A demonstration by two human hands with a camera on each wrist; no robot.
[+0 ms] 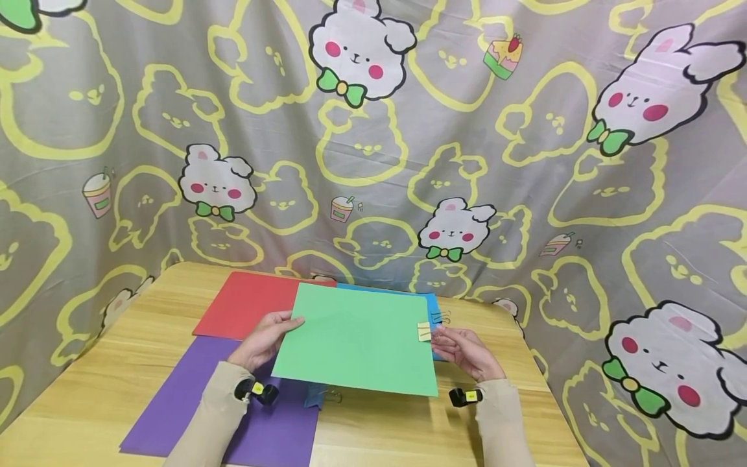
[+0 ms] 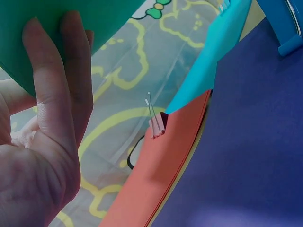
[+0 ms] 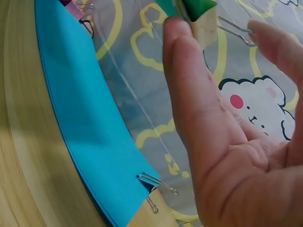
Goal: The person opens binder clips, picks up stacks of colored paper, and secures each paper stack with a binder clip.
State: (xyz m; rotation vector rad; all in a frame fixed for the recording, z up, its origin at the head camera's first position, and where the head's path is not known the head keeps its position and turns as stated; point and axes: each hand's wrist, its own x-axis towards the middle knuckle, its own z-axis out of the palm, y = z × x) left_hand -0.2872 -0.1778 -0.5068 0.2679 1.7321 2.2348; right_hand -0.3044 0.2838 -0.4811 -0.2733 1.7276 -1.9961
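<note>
A green sheet of paper (image 1: 356,337) is held up at a tilt over the table. My left hand (image 1: 265,340) grips its left edge, thumb on top and fingers underneath. A pale yellow binder clip (image 1: 424,332) sits on the right edge of the sheet. My right hand (image 1: 467,353) holds this clip; in the right wrist view the thumb (image 3: 277,42) touches the end of a wire handle, while the fingers (image 3: 189,61) lie along the other side of the clip.
Red paper (image 1: 251,301) with a pink binder clip (image 2: 156,127) lies at the back left. Purple paper (image 1: 175,402) with a blue binder clip (image 1: 315,394) lies in front. Blue paper (image 3: 85,109), also clipped, is partly hidden behind the green sheet. A patterned curtain (image 1: 373,227) hangs behind the table.
</note>
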